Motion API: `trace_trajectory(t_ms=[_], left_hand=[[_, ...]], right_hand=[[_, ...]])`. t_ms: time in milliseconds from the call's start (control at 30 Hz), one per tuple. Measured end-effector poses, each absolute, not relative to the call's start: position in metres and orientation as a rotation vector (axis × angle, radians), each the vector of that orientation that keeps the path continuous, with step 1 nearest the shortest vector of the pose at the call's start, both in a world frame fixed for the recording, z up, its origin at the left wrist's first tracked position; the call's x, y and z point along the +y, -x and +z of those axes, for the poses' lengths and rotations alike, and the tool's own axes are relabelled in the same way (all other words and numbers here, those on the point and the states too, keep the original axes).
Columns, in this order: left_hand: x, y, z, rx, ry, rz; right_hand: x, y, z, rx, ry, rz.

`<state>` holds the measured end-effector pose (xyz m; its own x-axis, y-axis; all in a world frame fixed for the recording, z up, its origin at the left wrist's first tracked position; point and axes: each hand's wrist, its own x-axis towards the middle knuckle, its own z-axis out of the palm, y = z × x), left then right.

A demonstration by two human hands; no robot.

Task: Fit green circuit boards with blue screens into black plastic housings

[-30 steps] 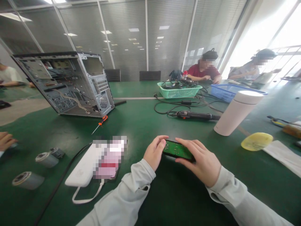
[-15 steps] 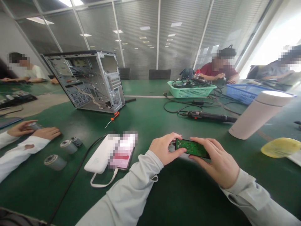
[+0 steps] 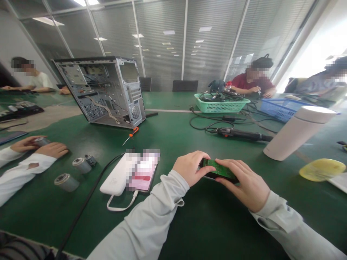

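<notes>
A small green circuit board (image 3: 220, 169) with a black edge is held between my two hands, above the green table (image 3: 173, 139). My left hand (image 3: 192, 168) grips its left end, the thumb lying across the top face. On the right end, my right hand (image 3: 245, 182) has its fingers along the far edge and its thumb along the near edge. Left of my left hand lie a phone (image 3: 143, 177) with a lit screen and a white power bank (image 3: 116, 180), with a short white cable beside them.
An open computer case (image 3: 108, 94) stands at the back left, near an orange screwdriver (image 3: 131, 135). Metal cylinders (image 3: 66, 182) lie by another person's hands (image 3: 48, 148). Rightward are a black power tool (image 3: 241, 134), a green basket (image 3: 222, 104), a blue basket (image 3: 284, 108) and a pale bottle (image 3: 298, 133).
The circuit board has tilted, showing more of its black near side, and my right hand has shifted slightly left. The camera view has moved a little.
</notes>
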<state>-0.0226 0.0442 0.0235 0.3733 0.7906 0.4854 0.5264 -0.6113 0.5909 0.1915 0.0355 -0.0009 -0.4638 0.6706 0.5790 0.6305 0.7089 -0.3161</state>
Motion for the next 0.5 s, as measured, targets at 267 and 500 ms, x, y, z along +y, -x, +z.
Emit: trace_trajectory(t_ms=[267, 500], left_hand=[[0.049, 0.018, 0.018, 1.148, -1.854, 1.28], [0.065, 0.013, -0.002, 1.242, -1.449, 1.192]], right_hand=[[0.028, -0.18, 0.008, -1.939, 1.134, 0.652], [0.036, -0.175, 0.005, -1.457, 1.356, 1.458]])
